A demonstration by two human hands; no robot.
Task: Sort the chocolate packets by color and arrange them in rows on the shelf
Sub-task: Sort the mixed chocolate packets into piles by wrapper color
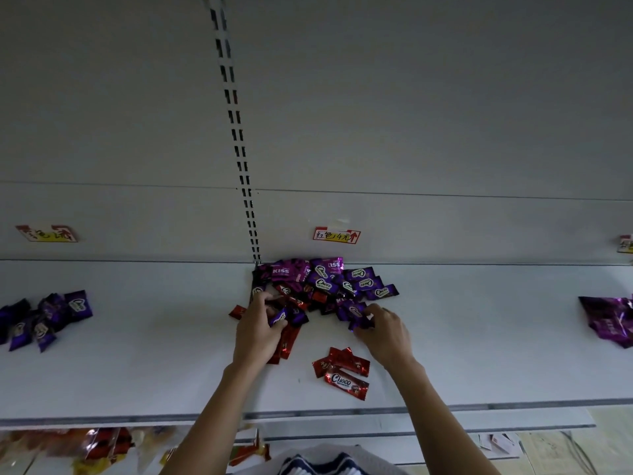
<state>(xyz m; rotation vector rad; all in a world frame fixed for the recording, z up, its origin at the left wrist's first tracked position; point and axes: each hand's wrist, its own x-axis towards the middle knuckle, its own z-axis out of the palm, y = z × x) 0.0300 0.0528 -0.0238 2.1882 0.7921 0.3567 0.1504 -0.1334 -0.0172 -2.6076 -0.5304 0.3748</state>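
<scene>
A mixed pile of purple, magenta and red chocolate packets (pixel 325 282) lies at the back of the white shelf (pixel 154 371). My left hand (pixel 257 329) reaches into the pile's front left and pinches a purple packet (pixel 279 317); red packets (pixel 286 341) lie under it. My right hand (pixel 385 332) grips a purple packet (pixel 358 322) at the pile's front right. Three red packets (pixel 342 370) lie apart near the shelf's front, between my arms. One red packet (pixel 237 311) sits alone left of the pile.
A group of purple packets (pixel 44 318) lies at the shelf's left and a magenta heap (pixel 609 320) at its right edge. Handwritten price labels (pixel 337 235) are stuck on the back panel. A slotted upright (pixel 239 149) runs up the back. Below, a lower shelf holds other wrapped goods (pixel 102 447).
</scene>
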